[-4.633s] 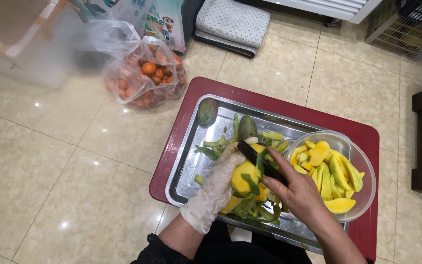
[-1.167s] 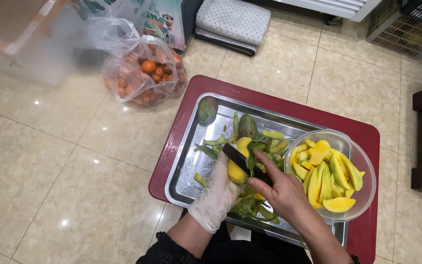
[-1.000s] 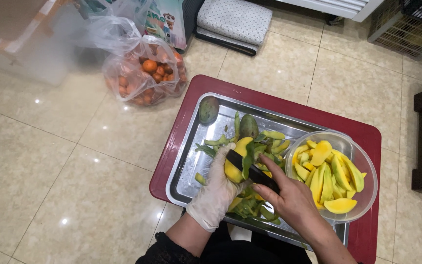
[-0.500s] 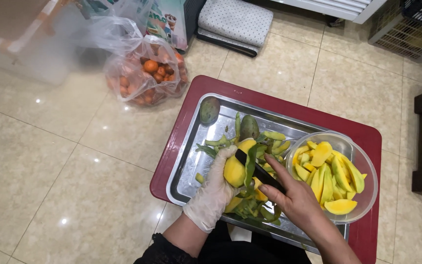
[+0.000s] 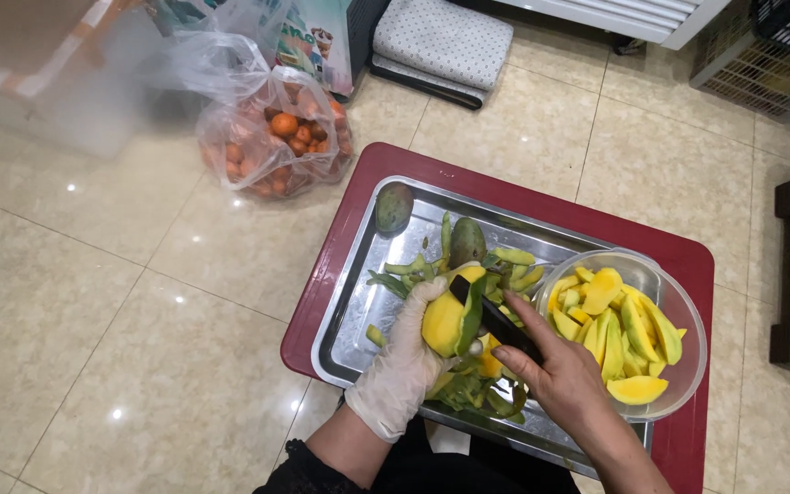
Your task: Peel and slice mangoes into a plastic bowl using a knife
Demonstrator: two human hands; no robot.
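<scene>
Cradling a half-peeled yellow mango (image 5: 445,318) in the white-gloved left hand (image 5: 406,359), fingers wrapped around it, above the shiny rectangular steel tray (image 5: 351,311). Gripping a black-handled knife (image 5: 494,320) in the bare right hand (image 5: 555,375), blade against a hanging green strip of skin. Heaped below: green peelings (image 5: 468,389). Just right: clear round bowl (image 5: 678,366) of yellow mango slices. Under everything, a red table (image 5: 322,311).

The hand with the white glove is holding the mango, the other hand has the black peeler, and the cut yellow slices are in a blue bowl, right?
Almost. The bowl is clear, not blue, as the head view shows. The rest holds: the gloved left hand holds the mango, the bare right hand holds the black peeler, and the yellow slices lie in that bowl.
</scene>
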